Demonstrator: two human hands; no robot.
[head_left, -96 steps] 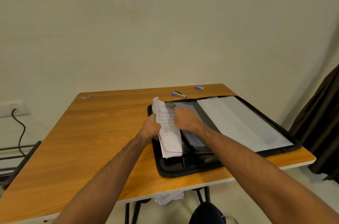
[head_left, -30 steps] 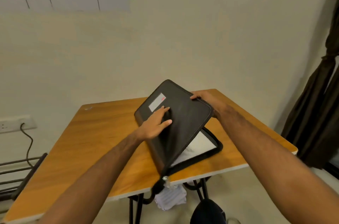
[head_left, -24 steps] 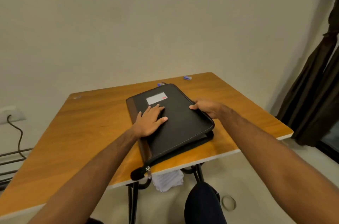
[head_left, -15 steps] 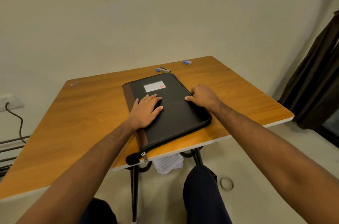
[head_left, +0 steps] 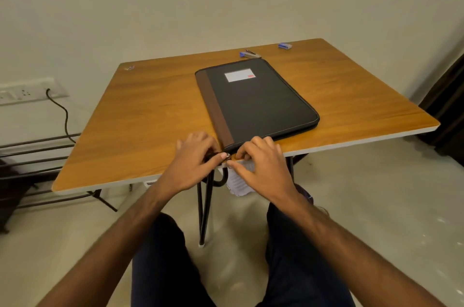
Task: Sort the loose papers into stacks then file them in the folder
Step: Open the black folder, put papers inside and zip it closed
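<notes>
The closed black zip folder with a brown spine strip and white label (head_left: 258, 99) lies flat on the orange-brown wooden tabletop (head_left: 150, 115), its long axis running away from the person and slightly left, its near corner at the front edge. Both hands meet at that corner: the left hand (head_left: 193, 161) has its grip pinched on the small metal zipper pull (head_left: 228, 155), while the right hand (head_left: 258, 163) pinches the folder's edge just beside it. No loose papers show on top. The zip likely runs rightward along the near edge, where there is open room.
</notes>
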